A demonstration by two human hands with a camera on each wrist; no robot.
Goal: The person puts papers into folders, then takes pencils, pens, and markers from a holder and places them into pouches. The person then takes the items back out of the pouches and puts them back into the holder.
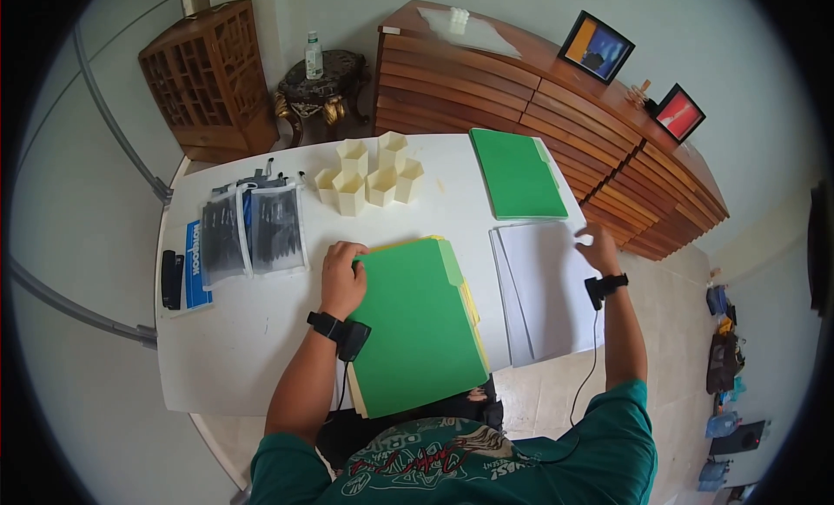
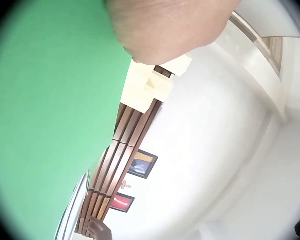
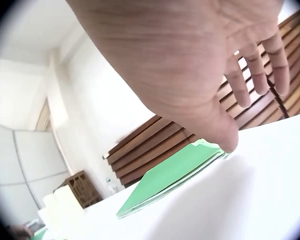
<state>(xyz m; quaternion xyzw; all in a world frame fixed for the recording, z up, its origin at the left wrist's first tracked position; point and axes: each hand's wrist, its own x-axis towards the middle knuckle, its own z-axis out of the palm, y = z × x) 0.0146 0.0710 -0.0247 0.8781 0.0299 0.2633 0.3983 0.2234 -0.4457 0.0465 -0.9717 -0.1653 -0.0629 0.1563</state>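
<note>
While the left hand [image 1: 342, 279] rests with curled fingers on the far left corner of the green folder [image 1: 417, 327] lying near the tabletop's [image 1: 243, 349] front edge, the right hand [image 1: 598, 247] hovers open, fingers loose, over the far right corner of the white paper stack [image 1: 543, 288] just right of it. A second green folder [image 1: 517, 173] lies farther back, beside cream hexagonal holders [image 1: 369, 177].

Home room used as an office: white table [image 1: 261, 349] with green file folders [image 1: 517, 175], paper stacks [image 1: 547, 288], pen packs [image 1: 252, 231]; far right wooden dresser [image 1: 521, 88] with framed pictures [image 1: 595, 46], carved side table [image 1: 321, 88] far left.
</note>
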